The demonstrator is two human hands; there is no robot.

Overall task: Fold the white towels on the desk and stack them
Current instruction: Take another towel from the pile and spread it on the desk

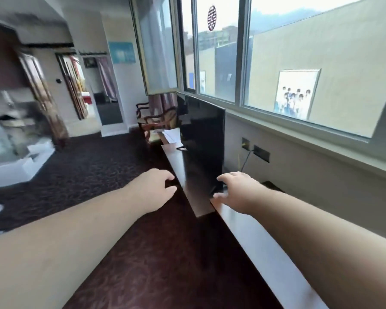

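**One sign on the window pane**

A dark red paper-cut ornament [211, 18] is stuck high on the window glass [218, 63], near its top edge; it is shaped like the Chinese double-happiness character 囍. No other text, brand or number can be read.

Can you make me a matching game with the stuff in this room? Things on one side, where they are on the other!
Things:
1. left hand
2. right hand
3. television
4. wooden chair

Places:
A. standing on the desk below the window
B. past the far end of the desk
C. above the dark carpet
D. above the desk, next to the television

Pairs: 1-C, 2-D, 3-A, 4-B
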